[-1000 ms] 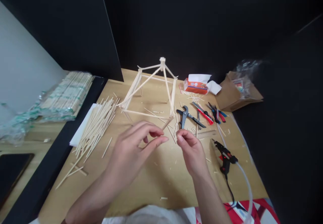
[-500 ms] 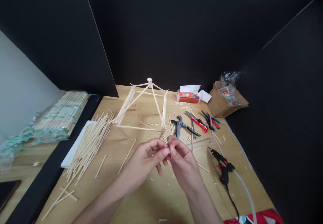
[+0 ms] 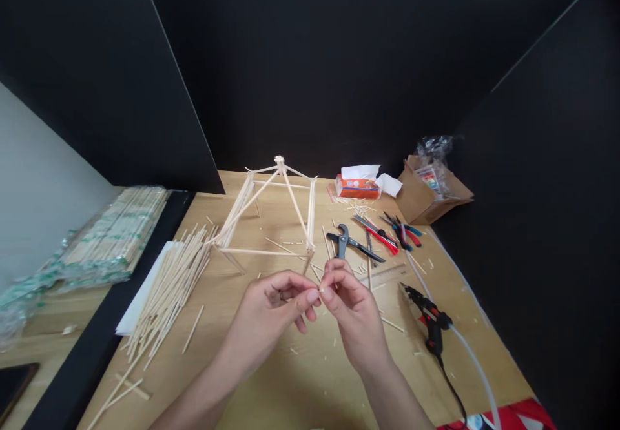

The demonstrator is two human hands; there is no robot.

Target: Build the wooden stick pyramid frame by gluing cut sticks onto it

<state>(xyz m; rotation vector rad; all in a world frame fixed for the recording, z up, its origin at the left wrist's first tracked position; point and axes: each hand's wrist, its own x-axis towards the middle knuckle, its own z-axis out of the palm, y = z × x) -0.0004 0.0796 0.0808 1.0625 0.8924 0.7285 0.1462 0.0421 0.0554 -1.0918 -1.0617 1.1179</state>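
My left hand (image 3: 274, 304) and my right hand (image 3: 354, 317) meet fingertip to fingertip over the near part of the table. Between both thumbs and forefingers is pinched a tiny pale bit of wooden stick (image 3: 321, 290), mostly covered by the fingertips. Just beyond them stands a frame of glued wooden sticks (image 3: 261, 252), with slanting sticks rising to a bundled peak (image 3: 279, 161). A heap of loose wooden sticks (image 3: 177, 288) lies to the left of my left hand, partly on white paper. Right of my right hand rests a black glue gun (image 3: 429, 317), its small red light on.
Cutting pliers (image 3: 343, 243), a red utility knife (image 3: 382, 237), small pliers (image 3: 403, 231) and a clear ruler (image 3: 382, 276) lie behind my right hand. Further back are a tissue pack (image 3: 357, 188) and a cardboard box (image 3: 421, 197). Bagged sticks (image 3: 116, 236) lie left; black panels (image 3: 310, 81) enclose the table.
The view has shifted slightly. My hands remain together around the tiny stick piece, with the fingertips slightly rearranged and the wrists a little further apart. The frame and tools stay put.
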